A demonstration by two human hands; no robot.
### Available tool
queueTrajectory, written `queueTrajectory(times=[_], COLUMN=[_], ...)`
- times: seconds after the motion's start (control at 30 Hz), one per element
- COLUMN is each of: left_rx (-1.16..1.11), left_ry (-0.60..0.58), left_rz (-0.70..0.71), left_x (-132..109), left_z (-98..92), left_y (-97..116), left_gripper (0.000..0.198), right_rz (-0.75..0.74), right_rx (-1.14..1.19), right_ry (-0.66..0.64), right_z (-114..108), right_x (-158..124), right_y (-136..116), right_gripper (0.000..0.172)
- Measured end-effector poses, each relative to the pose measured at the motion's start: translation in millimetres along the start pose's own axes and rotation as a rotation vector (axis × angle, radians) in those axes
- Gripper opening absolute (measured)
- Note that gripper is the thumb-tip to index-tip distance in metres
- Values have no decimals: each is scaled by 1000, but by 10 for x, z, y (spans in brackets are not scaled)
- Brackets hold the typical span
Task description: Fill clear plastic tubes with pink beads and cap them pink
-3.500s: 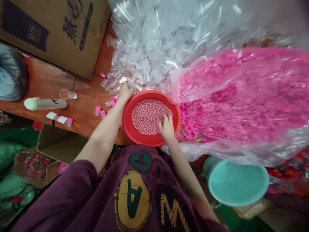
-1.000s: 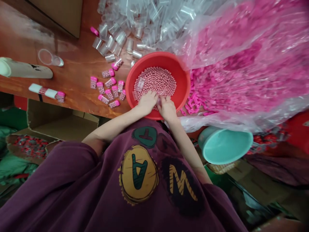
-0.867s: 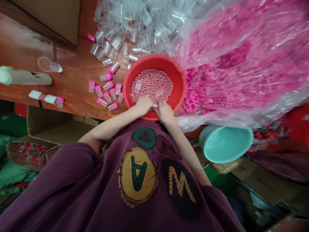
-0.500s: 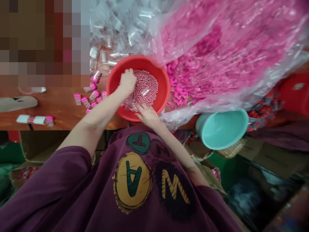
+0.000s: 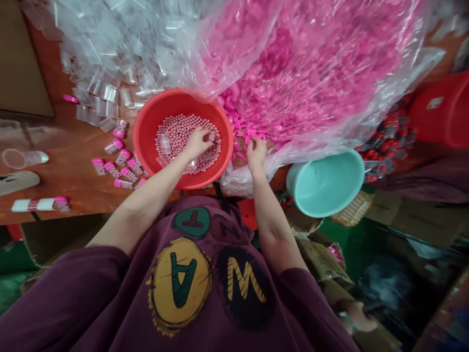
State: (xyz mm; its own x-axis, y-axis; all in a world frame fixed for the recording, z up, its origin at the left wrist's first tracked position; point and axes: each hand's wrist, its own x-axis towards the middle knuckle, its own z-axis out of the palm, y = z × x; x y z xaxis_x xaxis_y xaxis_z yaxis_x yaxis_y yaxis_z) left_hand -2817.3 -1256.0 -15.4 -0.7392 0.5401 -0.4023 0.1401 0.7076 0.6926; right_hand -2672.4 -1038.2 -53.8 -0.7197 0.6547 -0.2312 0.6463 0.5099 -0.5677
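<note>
Pink everywhere on this bench, folks. Our left hand (image 5: 198,143) is down in the red bowl (image 5: 146,122), fingers curled into the small pink beads (image 5: 176,132) on the 3 o'clock side of the heap. Something clear glints by the fingertips, but we can't tell whether it's gripped or just lying there. A couple of clear vials (image 5: 163,143) lie on the beads at 9 o'clock.

Our right hand (image 5: 256,152) is outside the bowl at its 3 o'clock, fingertips on the loose pink caps (image 5: 240,132) spilling from the mouth of the big clear bag (image 5: 330,98). Whether it has one pinched, we can't say. So the hands are apart, with the bowl's rim between them.

Capped vials (image 5: 117,164) full of beads lie on the wooden table (image 5: 62,146) at the bowl's 9 o'clock. The stack of empty vials (image 5: 106,93) is at 10 to 11, and a teal basin (image 5: 326,183) sits at 4, off the table's edge.

Tips, as we see it: scoop with the vial's mouth low over the beads so strays drop back into the bowl. Pick a single cap rather than a clump, and bring cap to vial over the bowl, not over the table.
</note>
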Motion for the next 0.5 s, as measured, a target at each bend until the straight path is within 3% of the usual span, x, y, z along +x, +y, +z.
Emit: queueTrajectory(times=[0.1,0.23,0.37,0.5], left_rx=[-207,-598,-975,-1185], left_ry=[54,12,-55,-110], left_rz=[35,24,73,127], left_x=[-293,-683,-978,-1150], left_z=[-164,-424,-699,-870], left_y=[-42,42,249,416], left_gripper=[44,37,45,55], right_rz=[28,81,50,-6], right_rx=[-122,-189,-99,159], right_ry=[7,-1,28,117], right_z=[158,255,143,-83], right_x=[259,359,332,270], right_y=[-163,-273,-306,-409], right_gripper=[41,39,28,16])
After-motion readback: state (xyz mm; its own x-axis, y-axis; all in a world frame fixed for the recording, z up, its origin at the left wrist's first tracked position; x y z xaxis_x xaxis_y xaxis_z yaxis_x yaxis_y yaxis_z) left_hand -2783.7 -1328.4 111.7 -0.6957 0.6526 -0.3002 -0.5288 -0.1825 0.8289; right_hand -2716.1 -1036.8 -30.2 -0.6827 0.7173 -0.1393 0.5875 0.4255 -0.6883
